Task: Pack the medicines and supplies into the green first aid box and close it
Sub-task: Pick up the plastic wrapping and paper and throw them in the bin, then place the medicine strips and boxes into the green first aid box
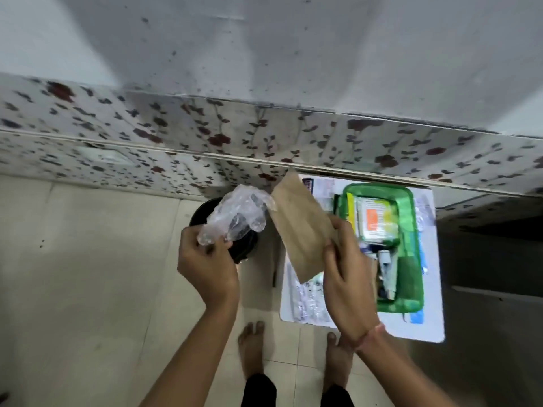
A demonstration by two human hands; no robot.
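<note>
Head view, looking down. Brown paper envelope (302, 227) held upright-tilted, long axis running from 11 o'clock to 5 o'clock, top corner pointing toward the floral wall (264, 133). Right hand (346, 274) raised, wrist at 5 o'clock, fingers pinched shut on the envelope's lower right edge, thumb across its face. Left hand (205, 259) raised at 9 o'clock of the envelope, fingers closed around the bottom of a crumpled clear plastic bag (235, 218), bag fanning up toward 1 o'clock above the knuckles. Green first aid box (408, 207) lying open at 3 o'clock of the envelope, long axis 12 to 6, already holding packets, resting on a white table (435, 318). Black round container (244, 248) on the tiled floor behind the bag. Bare feet at 6 o'clock.
</note>
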